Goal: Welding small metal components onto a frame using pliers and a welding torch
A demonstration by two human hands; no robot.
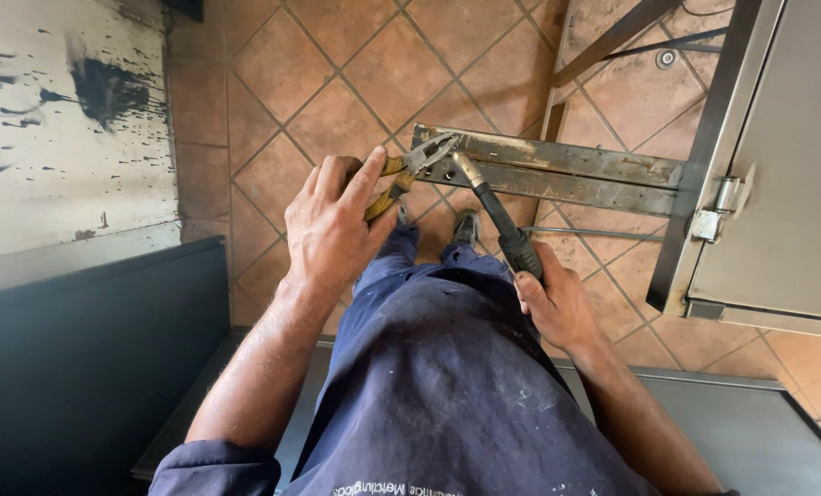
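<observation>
My left hand (335, 225) grips yellow-handled pliers (409, 170), whose jaws bite the left end of a rusty metal bracket (557, 170). That bracket sticks out leftward from a steel cabinet frame (704, 156). My right hand (555, 303) holds the black handle of a long tool (495, 213), a driver or wrench, whose metal tip meets the bracket close to the plier jaws. Holes show in the bracket's left end. My legs in dark blue work trousers (447, 367) fill the lower middle, with one shoe (466, 225) under the bracket.
A stainless steel cabinet door (787, 202) with a hinge (718, 207) stands at right. A paint-splattered white wall (61, 119) and a dark panel (80, 367) are at left. The floor has terracotta tiles (337, 73). A grey metal surface (750, 422) lies beneath me.
</observation>
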